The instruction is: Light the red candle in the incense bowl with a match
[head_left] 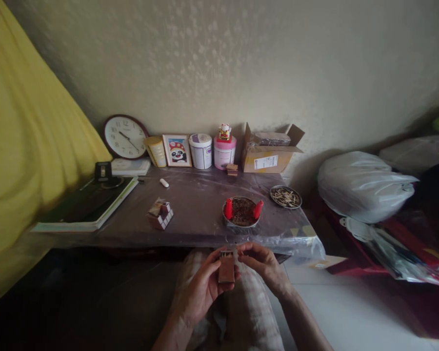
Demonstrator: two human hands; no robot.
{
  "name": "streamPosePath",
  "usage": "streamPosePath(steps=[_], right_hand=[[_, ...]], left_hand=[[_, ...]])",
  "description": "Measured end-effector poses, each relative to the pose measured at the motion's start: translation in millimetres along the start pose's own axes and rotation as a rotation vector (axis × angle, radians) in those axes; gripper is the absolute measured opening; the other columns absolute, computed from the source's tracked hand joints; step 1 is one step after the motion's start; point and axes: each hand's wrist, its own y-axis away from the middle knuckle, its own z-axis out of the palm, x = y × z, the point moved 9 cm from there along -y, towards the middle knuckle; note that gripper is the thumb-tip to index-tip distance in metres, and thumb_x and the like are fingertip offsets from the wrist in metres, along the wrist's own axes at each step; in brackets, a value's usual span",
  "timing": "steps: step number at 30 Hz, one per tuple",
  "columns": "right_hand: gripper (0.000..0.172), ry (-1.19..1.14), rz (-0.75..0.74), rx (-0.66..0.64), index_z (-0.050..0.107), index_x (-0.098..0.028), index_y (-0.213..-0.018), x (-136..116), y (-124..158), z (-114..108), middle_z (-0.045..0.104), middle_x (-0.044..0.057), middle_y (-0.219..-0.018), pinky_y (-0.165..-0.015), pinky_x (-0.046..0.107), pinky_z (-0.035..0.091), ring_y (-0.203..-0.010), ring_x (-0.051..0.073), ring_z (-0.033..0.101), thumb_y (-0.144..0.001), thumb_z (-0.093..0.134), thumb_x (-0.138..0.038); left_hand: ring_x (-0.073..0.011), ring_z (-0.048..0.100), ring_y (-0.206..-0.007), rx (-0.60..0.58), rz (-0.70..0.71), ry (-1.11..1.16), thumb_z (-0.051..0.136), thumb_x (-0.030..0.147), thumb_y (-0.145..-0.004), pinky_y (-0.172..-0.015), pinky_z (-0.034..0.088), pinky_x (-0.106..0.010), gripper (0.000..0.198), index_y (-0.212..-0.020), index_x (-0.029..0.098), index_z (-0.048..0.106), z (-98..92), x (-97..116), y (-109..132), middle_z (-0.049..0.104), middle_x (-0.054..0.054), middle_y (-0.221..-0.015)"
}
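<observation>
My left hand point(205, 285) is wrapped around a brown matchbox point(226, 272) above my lap. The box's tray is slid partly out at the top, showing several matches inside. Beside it, the thumb and fingers of my right hand point(259, 263) are pinched together on what looks like a thin match, mostly hidden by the fingers. On the table ahead is a round dish point(242, 225) of dark material, with two red candles, a left one point(229, 208) and a right one point(258, 209) that leans outward.
A plate of matchsticks point(286, 197) lies at the table's right. Stacked matchboxes point(160, 214) stand left of centre, near a small white object point(164, 183). Books point(91, 204), a clock point(125, 136), canisters point(201, 152) and a cardboard box point(265, 158) line the back and left. Bags point(362, 185) are right.
</observation>
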Motion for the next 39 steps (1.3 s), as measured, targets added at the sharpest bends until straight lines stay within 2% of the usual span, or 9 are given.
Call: streamPosePath(steps=[4,8,12,15,19,22,25,33,39], right_hand=[[0.022,0.031,-0.063,0.057,0.073,-0.022,-0.082,0.1,-1.4,-8.0,0.069,-0.001,-0.080,-0.077,0.026,0.049,-0.076,0.015,0.062,-0.070,0.080,-0.038],[0.020,0.139,-0.283,0.142,0.071,-0.021,-0.078,-9.2,-0.7,-17.6,0.065,0.001,-0.082,-0.072,0.025,0.051,-0.077,0.015,0.061,-0.075,0.076,-0.040],[0.015,0.255,-0.406,0.156,0.067,-0.022,-0.089,-13.8,6.2,-15.5,0.066,0.003,-0.090,-0.072,0.025,0.054,-0.076,0.015,0.065,-0.087,0.063,-0.037],[0.016,0.457,-0.492,0.146,0.065,-0.024,-0.100,-21.1,15.8,-7.2,0.068,0.004,-0.096,-0.085,0.028,0.054,-0.092,0.019,0.066,-0.089,0.061,-0.035],[0.046,0.652,-0.595,0.027,0.056,-0.028,-0.127,-26.2,26.4,12.3,0.061,0.008,-0.127,-0.102,0.035,0.048,-0.121,0.026,0.056,-0.084,0.067,-0.041],[0.058,0.701,-0.596,-0.045,0.047,-0.030,-0.137,-21.7,27.0,20.9,0.054,0.009,-0.137,-0.106,0.039,0.045,-0.129,0.027,0.050,-0.084,0.067,-0.044],[0.059,0.711,-0.575,-0.070,0.046,-0.031,-0.138,-16.1,25.1,23.0,0.052,0.008,-0.140,-0.106,0.039,0.045,-0.130,0.027,0.049,-0.084,0.067,-0.044],[0.057,0.729,-0.593,0.021,0.055,-0.030,-0.132,-18.5,29.4,14.5,0.060,0.010,-0.133,-0.099,0.039,0.051,-0.123,0.030,0.057,-0.080,0.068,-0.051],[0.052,0.726,-0.631,0.066,0.061,-0.032,-0.126,-21.4,29.4,11.3,0.066,0.009,-0.124,-0.094,0.036,0.055,-0.113,0.030,0.064,-0.078,0.070,-0.050]], left_hand=[[-0.0239,0.074,-0.087,0.032,0.001,0.005,0.053,0.022,-0.090,-0.062,0.055,-0.026,0.029,-0.119,0.020,0.055,-2.8,1.9,-1.7,0.076,-0.008,-0.096],[-0.0239,0.074,-0.085,0.044,0.007,0.015,0.057,0.023,-0.088,-0.060,0.056,-0.025,0.028,-0.116,0.021,0.057,-4.5,4.2,-4.1,0.076,-0.008,-0.096],[-0.0238,0.074,-0.085,0.064,0.013,0.011,0.059,0.024,-0.087,-0.059,0.056,-0.025,0.029,-0.116,0.020,0.058,-2.5,8.1,-4.2,0.076,-0.008,-0.095],[-0.0219,0.073,-0.083,0.079,0.042,0.019,0.060,0.024,-0.087,-0.061,0.057,-0.027,0.027,-0.114,0.019,0.060,0.5,14.0,-2.9,0.076,-0.008,-0.098],[-0.0227,0.073,-0.086,0.069,0.081,0.020,0.061,0.024,-0.087,-0.069,0.058,-0.032,0.027,-0.113,0.020,0.062,3.9,20.1,-1.8,0.075,-0.009,-0.105],[-0.0254,0.072,-0.092,0.062,0.077,0.014,0.063,0.026,-0.085,-0.069,0.057,-0.032,0.029,-0.114,0.021,0.064,4.3,19.8,-1.6,0.075,-0.011,-0.108],[-0.0226,0.071,-0.088,0.029,0.067,0.016,0.062,0.028,-0.085,-0.060,0.053,-0.026,0.027,-0.112,0.022,0.066,8.4,18.9,-0.6,0.075,-0.009,-0.104],[-0.0129,0.061,-0.062,-0.007,0.081,-0.026,0.061,0.028,-0.084,-0.045,0.039,-0.019,0.021,-0.102,0.024,0.070,16.0,19.4,-1.4,0.073,-0.004,-0.085],[-0.0173,0.063,-0.075,-0.055,0.109,-0.009,0.064,0.031,-0.082,-0.058,0.047,-0.025,0.016,-0.093,0.023,0.071,16.7,16.4,-3.6,0.073,-0.005,-0.090]])
